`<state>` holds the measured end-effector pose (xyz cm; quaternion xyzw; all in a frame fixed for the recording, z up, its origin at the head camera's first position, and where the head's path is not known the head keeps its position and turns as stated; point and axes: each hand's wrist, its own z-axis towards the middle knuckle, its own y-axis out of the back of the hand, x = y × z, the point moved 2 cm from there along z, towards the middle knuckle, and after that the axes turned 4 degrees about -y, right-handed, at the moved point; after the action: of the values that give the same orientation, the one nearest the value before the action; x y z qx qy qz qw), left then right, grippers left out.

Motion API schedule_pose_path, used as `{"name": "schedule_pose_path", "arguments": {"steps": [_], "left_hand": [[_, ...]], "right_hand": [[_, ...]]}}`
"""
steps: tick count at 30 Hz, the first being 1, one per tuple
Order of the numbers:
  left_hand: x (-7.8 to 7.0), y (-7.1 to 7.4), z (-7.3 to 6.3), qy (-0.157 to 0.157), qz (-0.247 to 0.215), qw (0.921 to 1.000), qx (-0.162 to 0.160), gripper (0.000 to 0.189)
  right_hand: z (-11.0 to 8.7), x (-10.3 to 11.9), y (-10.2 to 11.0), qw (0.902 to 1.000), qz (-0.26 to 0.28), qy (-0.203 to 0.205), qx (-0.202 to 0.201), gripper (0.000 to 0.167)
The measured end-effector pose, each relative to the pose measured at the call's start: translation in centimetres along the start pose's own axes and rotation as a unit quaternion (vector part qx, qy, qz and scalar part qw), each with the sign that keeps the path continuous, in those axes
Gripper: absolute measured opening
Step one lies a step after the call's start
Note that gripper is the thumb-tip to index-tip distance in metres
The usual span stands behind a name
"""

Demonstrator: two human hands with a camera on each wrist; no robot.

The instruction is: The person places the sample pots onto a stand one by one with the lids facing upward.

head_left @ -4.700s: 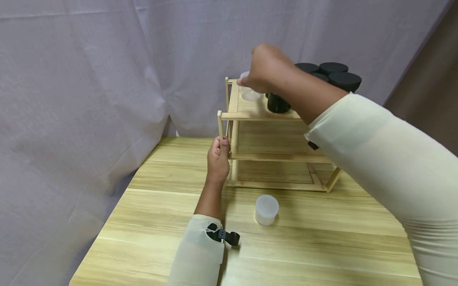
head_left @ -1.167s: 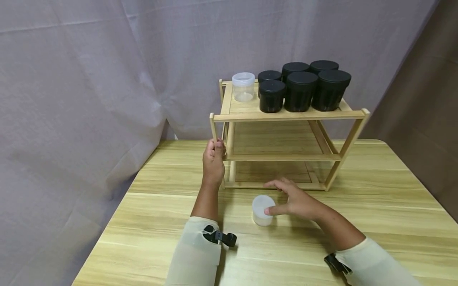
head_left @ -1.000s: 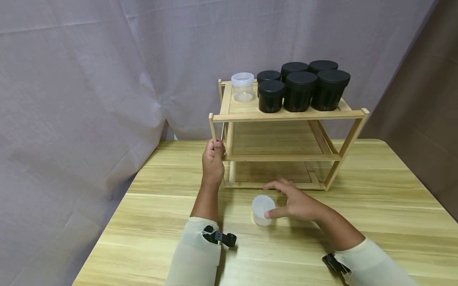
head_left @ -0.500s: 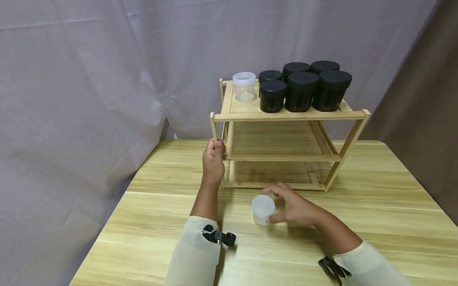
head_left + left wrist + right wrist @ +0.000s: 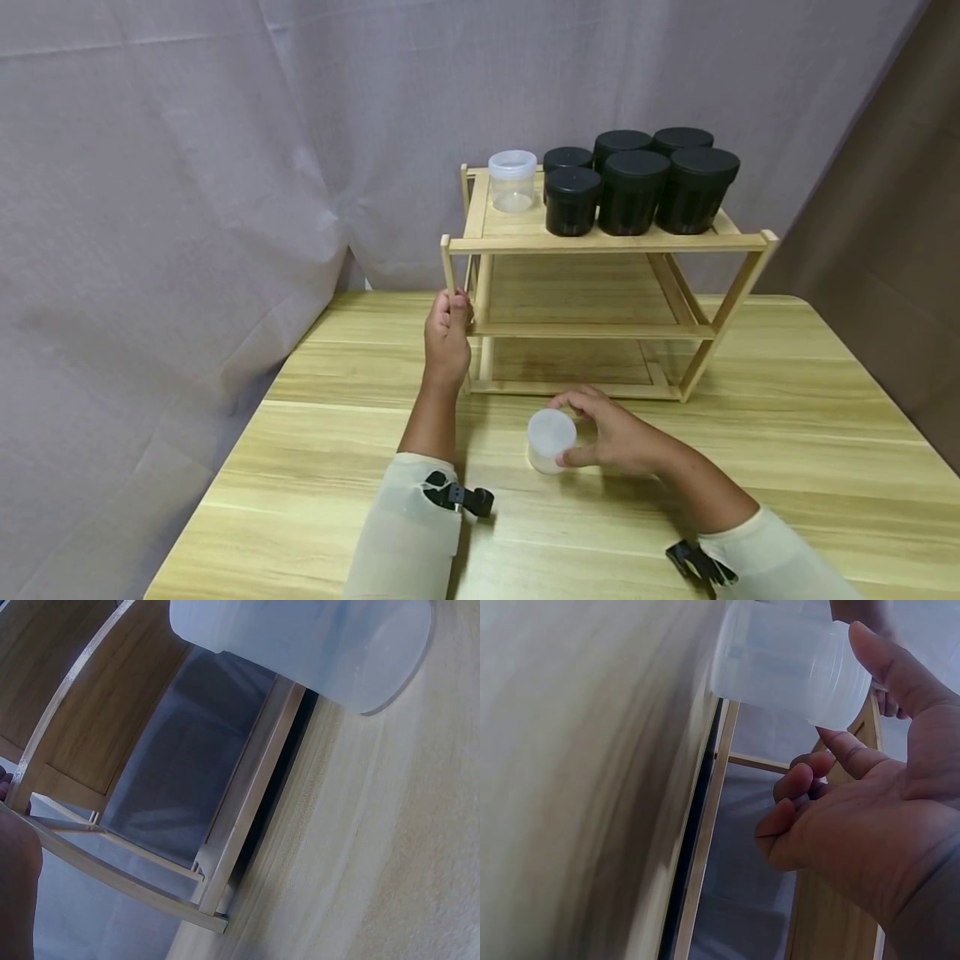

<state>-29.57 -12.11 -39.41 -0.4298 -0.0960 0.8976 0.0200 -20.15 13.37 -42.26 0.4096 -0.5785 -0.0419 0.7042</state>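
A wooden three-tier rack (image 5: 607,244) stands on the table, and my left hand (image 5: 447,340) grips its front left post. In front of the rack sits a small frosted plastic jar (image 5: 550,446) with a lid, upright on the tabletop. My right hand (image 5: 626,435) pinches this jar near its lid from the right, thumb at the near side and index finger at the far side. The right wrist view shows the thumb and index finger at the lid's edge of the jar (image 5: 780,667), with the other fingers curled. Part of the jar (image 5: 322,645) appears in the left wrist view.
On the rack's top tier, a clear jar (image 5: 512,183) stands at the left, beside several black lidded jars (image 5: 633,196). A grey curtain (image 5: 187,208) hangs behind the wooden table (image 5: 315,475).
My right hand has come down from the clear jar on the top tier to the frosted jar on the table. Its thumb and fingers have drawn in on the lid. The left hand keeps its grip.
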Motion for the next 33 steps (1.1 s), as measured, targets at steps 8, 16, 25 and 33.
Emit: {"name": "schedule_pose_path", "arguments": {"steps": [8, 16, 25, 33], "left_hand": [[0.14, 0.03, -0.16, 0.011, 0.001, 0.9999, -0.003, 0.061], [0.09, 0.07, -0.29, 0.01, 0.0, 1.0, 0.002, 0.069], [0.22, 0.1, -0.01, 0.003, -0.007, 0.9999, 0.012, 0.087], [0.19, 0.11, -0.07, 0.002, 0.002, 0.9999, 0.013, 0.084]], "right_hand": [[0.13, -0.41, 0.16, 0.9996, 0.019, -0.012, 0.017, 0.06], [0.05, -0.38, 0.37, 0.9971, 0.055, -0.035, 0.04, 0.075], [0.01, -0.44, 0.51, 0.9958, 0.066, -0.053, 0.036, 0.081], [-0.02, -0.36, 0.38, 0.9953, 0.067, -0.065, 0.027, 0.079]]}}
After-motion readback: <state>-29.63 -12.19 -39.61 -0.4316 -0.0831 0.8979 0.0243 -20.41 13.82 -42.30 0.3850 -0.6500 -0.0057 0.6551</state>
